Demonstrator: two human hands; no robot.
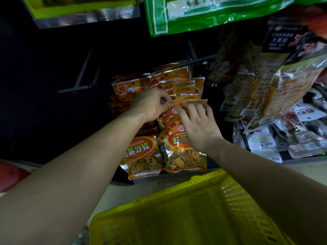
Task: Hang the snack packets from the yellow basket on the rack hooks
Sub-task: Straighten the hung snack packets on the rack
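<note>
Dark gap (53, 64) left of orange packets (177, 82); hanging bags (256, 82) right.

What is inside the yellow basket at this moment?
Inside the yellow basket, only its bare perforated floor and walls show; nothing lies on them. The right forearm covers its right side, and its near part is outside the picture.

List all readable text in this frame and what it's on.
"红薯沙拉": left orange foil snack packet
"SHUSHALA": arc above that, start unclear
"HONGS", "红": right orange foil snack packet, rest under the right hand
"FOOD": badge on it, probably
Black packet: large white characters, blurred
Green bag, white packets, fine print: unreadable
</note>
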